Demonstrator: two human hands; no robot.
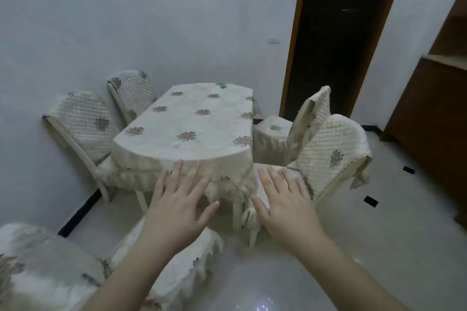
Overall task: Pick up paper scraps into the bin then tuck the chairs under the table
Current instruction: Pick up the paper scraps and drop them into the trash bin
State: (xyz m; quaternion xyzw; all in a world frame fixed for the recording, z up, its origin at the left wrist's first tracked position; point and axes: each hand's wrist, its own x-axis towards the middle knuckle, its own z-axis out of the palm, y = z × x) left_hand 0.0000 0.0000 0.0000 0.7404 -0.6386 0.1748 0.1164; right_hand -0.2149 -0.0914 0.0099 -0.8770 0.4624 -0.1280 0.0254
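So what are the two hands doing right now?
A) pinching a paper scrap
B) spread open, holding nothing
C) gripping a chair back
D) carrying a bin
B: the left hand and the right hand are held out with fingers straight and spread, nothing in either.

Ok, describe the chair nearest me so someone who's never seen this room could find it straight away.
Start at the cloth-covered table in the middle of the room. Four chairs stand along its long sides, two on each. The one you want is the chair at the near rounded end, below the person's left hand. It alone stands clear of the table, with its back at the picture's bottom left corner.
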